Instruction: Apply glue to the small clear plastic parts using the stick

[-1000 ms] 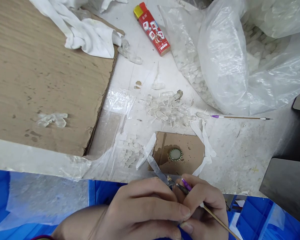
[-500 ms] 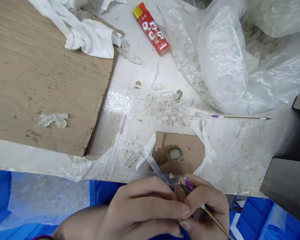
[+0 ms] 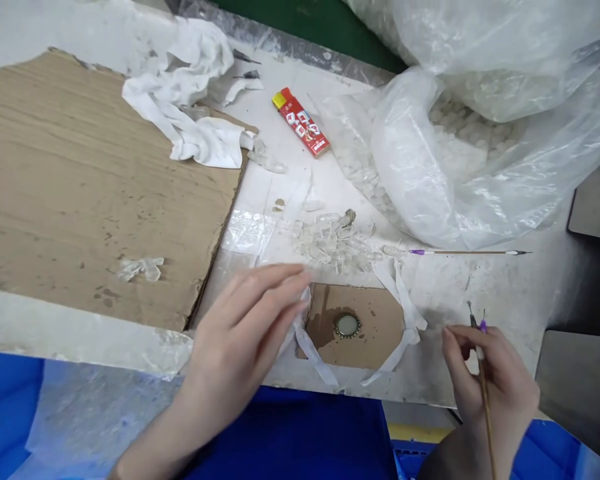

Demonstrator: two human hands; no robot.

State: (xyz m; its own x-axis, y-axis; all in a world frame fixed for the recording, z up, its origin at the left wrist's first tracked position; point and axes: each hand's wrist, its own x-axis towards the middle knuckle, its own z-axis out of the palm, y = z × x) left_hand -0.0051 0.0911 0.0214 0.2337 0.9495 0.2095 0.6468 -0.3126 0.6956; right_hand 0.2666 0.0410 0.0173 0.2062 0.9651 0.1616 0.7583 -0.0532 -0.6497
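Note:
My left hand (image 3: 245, 320) is open and empty, its fingertips just above a white paper strip (image 3: 310, 350) beside a brown cardboard square (image 3: 375, 327). On that square lies a round, beaded metal bezel (image 3: 347, 326) with a pale centre. My right hand (image 3: 490, 373) is at the table's right front, pinching a thin wooden-handled tool (image 3: 486, 407) with a purple band. A similar tool (image 3: 465, 252) lies on the table, its end beside a heap of clear, translucent pieces (image 3: 330, 243).
A large plastic bag (image 3: 480, 133) of clear pieces fills the back right. A cardboard sheet (image 3: 90, 187) covers the left, with a white cloth (image 3: 195, 113) on it. A red lighter (image 3: 300, 122) lies behind. A blue crate (image 3: 290, 433) sits below the front edge.
My hands have separated: the left moved up over the table and let go of the tool, and the right moved rightward with it. The view also shifted, showing more of the table's far side.

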